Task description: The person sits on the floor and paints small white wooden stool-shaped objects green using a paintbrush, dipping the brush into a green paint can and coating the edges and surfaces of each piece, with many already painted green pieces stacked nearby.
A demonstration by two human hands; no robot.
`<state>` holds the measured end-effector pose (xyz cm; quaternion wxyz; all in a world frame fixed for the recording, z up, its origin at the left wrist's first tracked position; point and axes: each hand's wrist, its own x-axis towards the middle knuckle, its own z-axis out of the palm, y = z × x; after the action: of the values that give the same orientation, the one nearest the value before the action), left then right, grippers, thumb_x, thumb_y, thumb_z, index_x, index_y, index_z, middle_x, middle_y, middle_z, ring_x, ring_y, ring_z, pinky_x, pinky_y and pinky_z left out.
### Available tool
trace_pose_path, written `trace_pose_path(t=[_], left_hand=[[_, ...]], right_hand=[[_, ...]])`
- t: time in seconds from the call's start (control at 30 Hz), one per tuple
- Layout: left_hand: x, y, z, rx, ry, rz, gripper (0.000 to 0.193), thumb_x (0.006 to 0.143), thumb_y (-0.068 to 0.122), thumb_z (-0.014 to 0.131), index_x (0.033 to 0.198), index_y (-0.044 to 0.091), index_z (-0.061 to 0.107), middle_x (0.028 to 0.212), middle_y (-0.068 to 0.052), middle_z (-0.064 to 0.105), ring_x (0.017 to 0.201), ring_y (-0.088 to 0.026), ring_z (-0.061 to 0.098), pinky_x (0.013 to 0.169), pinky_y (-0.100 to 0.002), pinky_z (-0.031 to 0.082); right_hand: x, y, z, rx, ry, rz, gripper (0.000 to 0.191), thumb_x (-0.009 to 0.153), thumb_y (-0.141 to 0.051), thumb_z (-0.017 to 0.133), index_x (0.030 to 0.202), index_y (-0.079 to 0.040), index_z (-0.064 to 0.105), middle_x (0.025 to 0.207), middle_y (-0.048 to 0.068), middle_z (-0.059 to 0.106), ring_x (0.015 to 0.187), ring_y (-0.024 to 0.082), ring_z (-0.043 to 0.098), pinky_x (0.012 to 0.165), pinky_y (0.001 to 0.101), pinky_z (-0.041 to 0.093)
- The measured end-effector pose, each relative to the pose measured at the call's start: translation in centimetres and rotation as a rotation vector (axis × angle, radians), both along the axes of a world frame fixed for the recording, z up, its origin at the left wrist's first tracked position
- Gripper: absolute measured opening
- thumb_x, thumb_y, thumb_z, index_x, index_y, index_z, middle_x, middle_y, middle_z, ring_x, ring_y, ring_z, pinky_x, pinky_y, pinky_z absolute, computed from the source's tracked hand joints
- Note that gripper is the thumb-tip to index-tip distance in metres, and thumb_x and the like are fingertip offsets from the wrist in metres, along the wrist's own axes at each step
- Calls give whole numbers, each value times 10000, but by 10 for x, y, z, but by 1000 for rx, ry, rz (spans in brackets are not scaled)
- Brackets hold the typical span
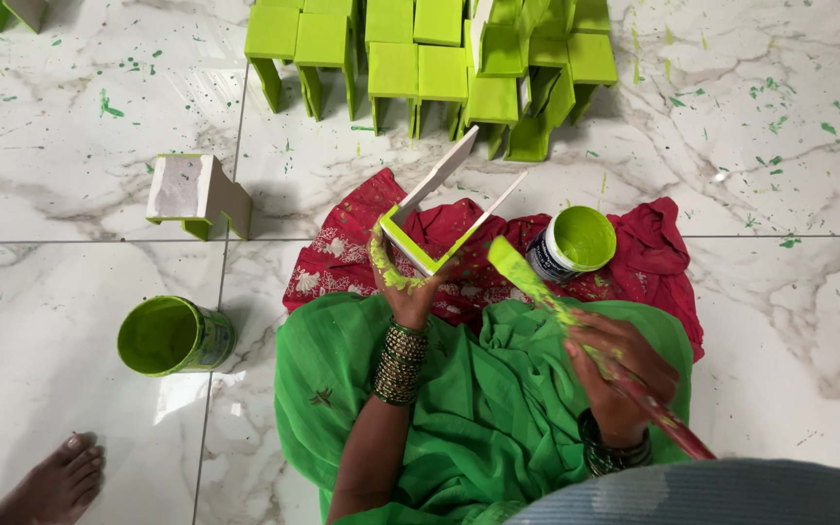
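My left hand, smeared with green paint, grips a small white wooden stool-like piece by its lower edge, which is partly painted green. My right hand is closed around a red-handled paintbrush whose green-loaded bristles point up toward that piece, just right of it. An open paint can full of light green paint sits on a red cloth just beyond the brush. Green fabric covers my lap below both hands.
Several green-painted stools stand in rows at the top. One unpainted white stool lies on its side at the left. A green bucket lies tipped at the lower left. Someone's bare foot shows at the bottom left on the paint-spattered marble floor.
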<state>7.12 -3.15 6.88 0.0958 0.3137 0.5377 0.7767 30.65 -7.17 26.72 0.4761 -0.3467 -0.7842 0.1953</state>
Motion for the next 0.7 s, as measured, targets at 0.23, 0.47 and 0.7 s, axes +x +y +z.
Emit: trace_pose_path(t=[0.23,0.47,0.7], left_hand=[[2,-3,6,-49,56,-9,1120,657,220,1001,1533,-54,360,1553,-199,453,1449,-296,472,1257,-402,364],[3,-5,15,-68,90,-1,1080,671,239,986,1528,-38,392,1534,-194,477,1433,-311,496,1251,-412,393],[2,-3,15,-79,127,31,1097,652,231,1002,1520,-26,382,1522,-191,472,1424,-316,494,1241,-415,393]], right_hand=[[-3,6,-5,39,70,53,245,779,92,815,994,34,712,1088,177,748,1007,265,741,910,351,608],[2,3,-4,34,69,-7,254,783,99,809,1010,26,723,1103,176,746,1029,267,734,944,357,605],[-3,5,-5,52,23,2,257,779,102,811,1015,37,732,1096,188,752,1023,280,738,921,355,604]])
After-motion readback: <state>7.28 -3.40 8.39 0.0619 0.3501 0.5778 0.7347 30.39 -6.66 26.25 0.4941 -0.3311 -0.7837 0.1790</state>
